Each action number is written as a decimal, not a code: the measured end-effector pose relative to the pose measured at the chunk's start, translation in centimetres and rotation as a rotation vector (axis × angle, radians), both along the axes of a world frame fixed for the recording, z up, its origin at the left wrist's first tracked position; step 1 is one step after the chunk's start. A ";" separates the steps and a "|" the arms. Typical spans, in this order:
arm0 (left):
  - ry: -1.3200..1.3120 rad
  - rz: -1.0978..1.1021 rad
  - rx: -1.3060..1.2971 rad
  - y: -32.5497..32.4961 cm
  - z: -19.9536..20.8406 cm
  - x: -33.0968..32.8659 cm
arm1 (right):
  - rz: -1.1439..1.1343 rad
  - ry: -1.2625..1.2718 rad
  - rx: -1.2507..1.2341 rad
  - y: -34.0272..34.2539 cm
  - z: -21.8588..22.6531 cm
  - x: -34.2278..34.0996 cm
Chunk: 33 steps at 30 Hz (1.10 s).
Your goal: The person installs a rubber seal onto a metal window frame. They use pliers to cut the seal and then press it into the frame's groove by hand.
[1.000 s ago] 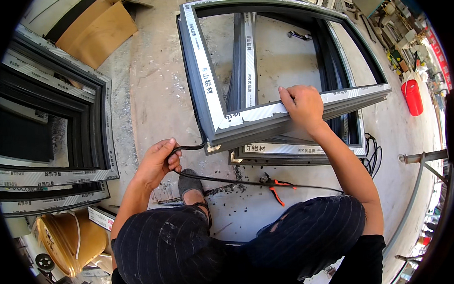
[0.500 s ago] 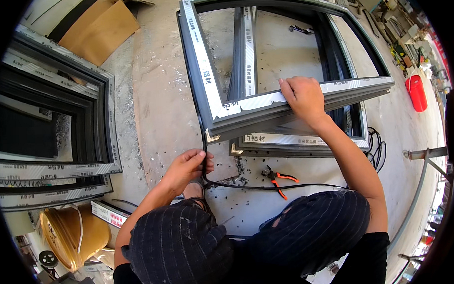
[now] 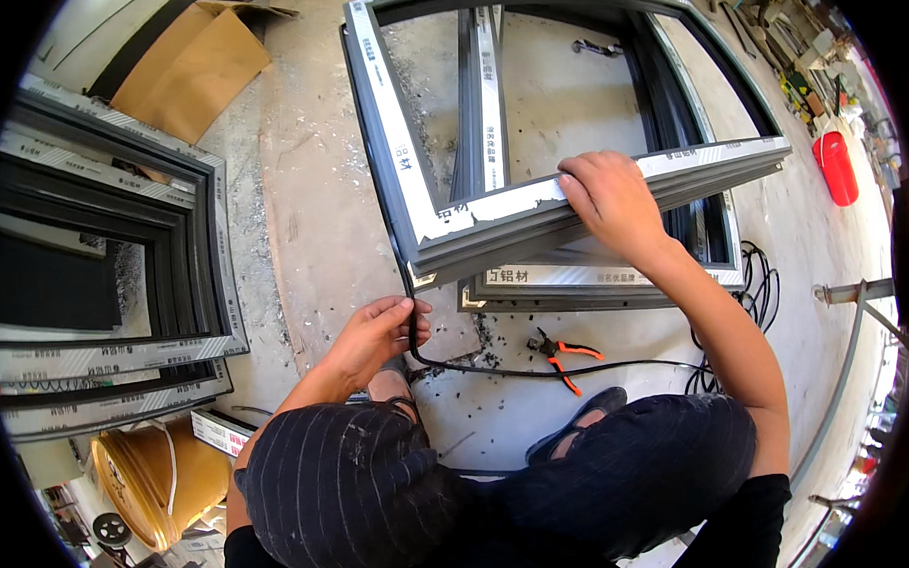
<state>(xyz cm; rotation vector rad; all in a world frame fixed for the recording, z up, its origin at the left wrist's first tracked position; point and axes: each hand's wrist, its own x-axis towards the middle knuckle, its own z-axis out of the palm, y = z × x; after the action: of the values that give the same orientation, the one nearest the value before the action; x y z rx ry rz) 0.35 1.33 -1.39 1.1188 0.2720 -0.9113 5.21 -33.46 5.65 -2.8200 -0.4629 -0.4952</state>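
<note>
Head view showed a dark frame [image 3: 502, 207] with pale film on its face; it was tilted, with its near bar raised above a lower frame [image 3: 564, 277]; the right hand [image 3: 612, 203] held this near bar, its fingers curled over the top of it; the left hand [image 3: 381, 337] was just below the near left corner, with thumb and fingers pressed together, pinching a black strip [image 3: 467, 368]; from this pinch the strip went up to the corner and along the left outer side of the frame; in the other direction it bent below the hand and ran to the right, across one handle of the pliers [image 3: 555, 356], toward a black coil [image 3: 761, 298] near the right forearm.

On the floor beyond the near bar, seen through the opening, lay a wrench [image 3: 596, 48]; at the left stood other frames [image 3: 116, 351], with a carton [image 3: 202, 77] behind them and a yellow bucket [image 3: 146, 485] nearer to the person; a red bucket [image 3: 835, 169] stood at the far right.
</note>
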 end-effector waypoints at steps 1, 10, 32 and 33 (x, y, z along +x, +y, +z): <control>0.015 -0.007 -0.005 0.2 -0.2 -0.1 | 0.007 -0.045 0.029 0.5 0.1 -0.7; 0.189 -0.053 -0.094 0.7 -0.3 1.1 | 0.630 0.765 -0.333 -2.2 -5.4 -14.5; 0.229 -0.065 -0.175 2.3 -0.2 1.6 | 0.583 0.560 -0.054 8.0 -11.5 -10.8; 0.233 -0.061 -0.179 2.3 -0.4 1.5 | 0.566 0.746 0.048 8.8 -9.3 -9.6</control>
<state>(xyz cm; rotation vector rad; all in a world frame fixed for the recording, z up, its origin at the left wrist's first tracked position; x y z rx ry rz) 1.89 3.68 -1.80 0.8601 0.3414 -1.1005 -4.38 -24.65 -3.66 -2.4068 -0.9819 0.6186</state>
